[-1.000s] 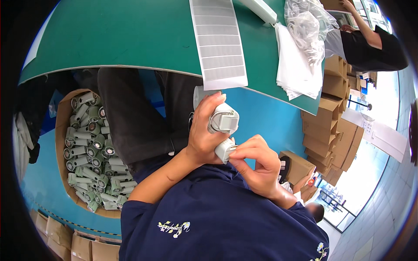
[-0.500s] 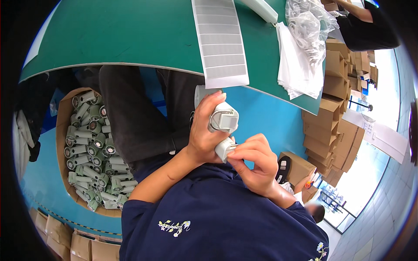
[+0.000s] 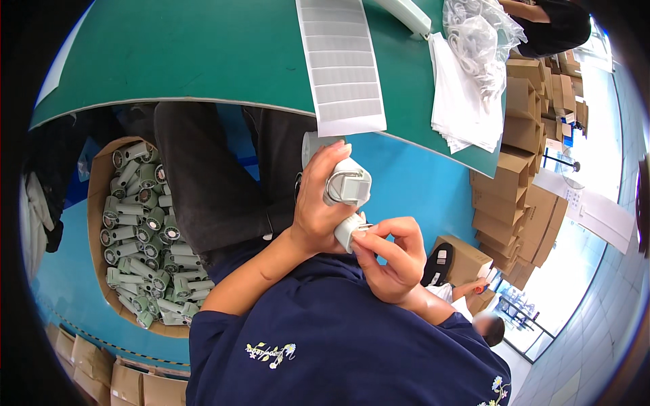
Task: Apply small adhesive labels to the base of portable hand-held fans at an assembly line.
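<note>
My left hand (image 3: 317,203) is wrapped round a pale grey-green handheld fan (image 3: 353,188), which looks like those in the carton. Its squared end faces up, and its lower part (image 3: 344,233) sticks out below my fingers. Thumb and forefinger of my right hand (image 3: 395,260) pinch at the corner of that lower part. A thin dark loop or edge shows there, too small to make out. Just beyond my hands, a sheet of grey labels (image 3: 344,78) hangs over the edge of the green table (image 3: 196,51).
A carton (image 3: 99,203) full of similar fans stands on the floor at my left. On the table lie white papers (image 3: 464,101), a plastic bag of white cords (image 3: 477,44) and a pale device (image 3: 407,15). Cardboard boxes (image 3: 504,196) are stacked at right; two other people are beyond.
My right hand has shifted slightly down and left, its fingers more bent, still pinching at the fan's lower part. My left hand holds the fan in the same place.
</note>
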A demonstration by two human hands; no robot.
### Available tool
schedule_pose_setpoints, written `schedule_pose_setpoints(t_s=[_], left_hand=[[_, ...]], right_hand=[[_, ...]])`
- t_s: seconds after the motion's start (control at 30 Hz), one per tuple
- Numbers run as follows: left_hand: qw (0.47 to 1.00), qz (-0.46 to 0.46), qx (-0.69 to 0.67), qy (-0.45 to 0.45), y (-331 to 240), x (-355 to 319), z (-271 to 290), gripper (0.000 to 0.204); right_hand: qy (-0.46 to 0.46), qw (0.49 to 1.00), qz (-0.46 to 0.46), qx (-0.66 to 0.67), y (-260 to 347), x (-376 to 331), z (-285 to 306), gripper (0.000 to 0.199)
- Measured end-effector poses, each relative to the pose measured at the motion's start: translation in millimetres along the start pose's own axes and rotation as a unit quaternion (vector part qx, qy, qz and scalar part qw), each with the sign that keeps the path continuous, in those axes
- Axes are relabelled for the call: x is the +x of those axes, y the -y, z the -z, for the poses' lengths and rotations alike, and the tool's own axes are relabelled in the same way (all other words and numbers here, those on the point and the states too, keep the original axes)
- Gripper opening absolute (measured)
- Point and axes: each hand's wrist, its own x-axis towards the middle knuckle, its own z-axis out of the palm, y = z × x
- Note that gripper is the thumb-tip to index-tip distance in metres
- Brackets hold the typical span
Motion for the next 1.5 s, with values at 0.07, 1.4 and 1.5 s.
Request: schedule_pose_setpoints(t_s=[0.07,1.4,1.5], left_hand=[[1.000,0.003,-0.005,-0.001,0.2,-0.7,-0.1,0.034],[0.999,-0.007,0.042,-0.030,-3.4,5.2,-10.5,0.033],[0.999,0.028,0.036,-0.009,1.8,0.5,-16.1,0.035]], right_hand=[[0.002,1.000,0.003,0.000,-1.1,-1.0,0.0,0.038],[0.152,0.901,-0.287,0.289,-27.4,51.9,13.0,0.038],[0.114,0.901,-0.305,0.285,-33.5,47.8,11.8,0.038]])
